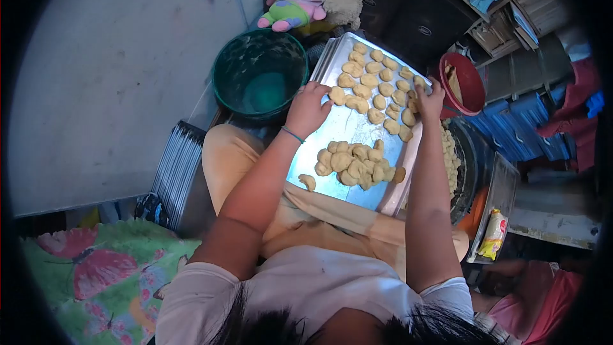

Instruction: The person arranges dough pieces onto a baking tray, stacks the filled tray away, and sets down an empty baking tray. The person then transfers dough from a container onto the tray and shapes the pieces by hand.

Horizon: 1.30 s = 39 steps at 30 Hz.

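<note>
A metal baking tray (306, 166) lies tilted across my lap, with rows of small dough pieces (362, 91) on its far half. A heap of joined dough lumps (354, 165) sits on the near half, a single small piece (307, 182) beside it. At the tray's left edge my left hand (308, 110) has its thumb and fingers around a dough piece (336, 95) at the end of a row. Over on the right edge, my right hand (430, 99) pinches another dough piece (418, 82), partly hidden by the fingers.
Left of the tray stands a green tub (262, 76). A red bucket (469, 83) is at the right, above a dark basin with more dough (452, 160). Stacked trays (175, 169) lean by the wall. Another person's pink clothing (543, 306) shows lower right.
</note>
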{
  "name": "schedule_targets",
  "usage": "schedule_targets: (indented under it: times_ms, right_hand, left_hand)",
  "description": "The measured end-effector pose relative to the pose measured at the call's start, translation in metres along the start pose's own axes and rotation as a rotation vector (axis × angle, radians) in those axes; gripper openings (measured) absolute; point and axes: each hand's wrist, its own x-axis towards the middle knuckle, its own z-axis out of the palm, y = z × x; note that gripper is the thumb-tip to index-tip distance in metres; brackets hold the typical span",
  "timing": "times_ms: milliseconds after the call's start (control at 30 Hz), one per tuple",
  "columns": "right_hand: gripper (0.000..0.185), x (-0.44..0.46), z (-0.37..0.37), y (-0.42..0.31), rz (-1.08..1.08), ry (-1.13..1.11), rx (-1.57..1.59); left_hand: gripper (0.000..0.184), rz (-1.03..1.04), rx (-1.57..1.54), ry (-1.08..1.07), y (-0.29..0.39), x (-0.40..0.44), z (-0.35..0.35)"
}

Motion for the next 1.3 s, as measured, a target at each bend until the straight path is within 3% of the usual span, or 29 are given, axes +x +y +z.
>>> schedule_targets:
  times_ms: [33, 167, 267, 333, 400, 500, 600, 767, 867, 1100, 1200, 1300]
  right_hand:
    - [0.044, 0.007, 0.008, 0.003, -0.074, 0.054, 0.013]
    - [0.044, 0.021, 0.008, 0.011, -0.046, -0.261, -0.093]
    - [0.045, 0.021, 0.005, 0.013, -0.014, -0.267, -0.076]
    - [0.043, 0.014, -0.001, 0.001, -0.084, -0.138, -0.038]
    - [0.036, 0.014, -0.005, -0.001, -0.181, -0.171, 0.114]
    - [0.029, 0.007, -0.012, -0.024, -0.312, -0.34, -0.182]
    - [0.028, 0.007, -0.01, -0.028, -0.213, -0.34, -0.343]
    - [0.031, -0.003, -0.019, -0.046, -0.298, -0.343, -0.222]
    - [0.032, -0.001, -0.01, -0.041, -0.23, -0.358, -0.212]
    - [0.03, -0.002, -0.003, -0.059, -0.403, -0.266, -0.067]
    - [0.033, -0.004, 0.003, -0.084, -0.448, -0.381, -0.205]
    - [0.034, -0.001, 0.005, -0.093, -0.339, -0.393, -0.317]
  left_hand:
    - [0.026, -0.011, 0.004, -0.006, -0.001, 0.001, 0.001]
    - [0.027, -0.019, 0.023, -0.045, 0.0, 0.003, 0.001]
    - [0.027, -0.007, 0.027, -0.055, 0.0, 0.005, 0.001]
    - [0.027, -0.009, 0.025, -0.043, 0.001, 0.004, 0.002]
    - [0.027, -0.017, 0.056, -0.038, 0.002, 0.004, 0.003]
    - [0.027, -0.021, 0.075, -0.04, 0.004, 0.005, 0.005]
    - [0.028, -0.022, 0.082, -0.037, 0.004, 0.005, 0.006]
    - [0.032, -0.017, 0.14, -0.025, 0.008, 0.004, 0.006]
    - [0.035, -0.033, 0.146, -0.035, 0.006, 0.004, 0.009]
    - [0.037, -0.038, 0.167, -0.054, 0.006, 0.004, 0.01]
    - [0.037, -0.04, 0.175, -0.06, 0.006, 0.004, 0.01]
    - [0.038, -0.041, 0.171, -0.064, 0.007, 0.005, 0.009]
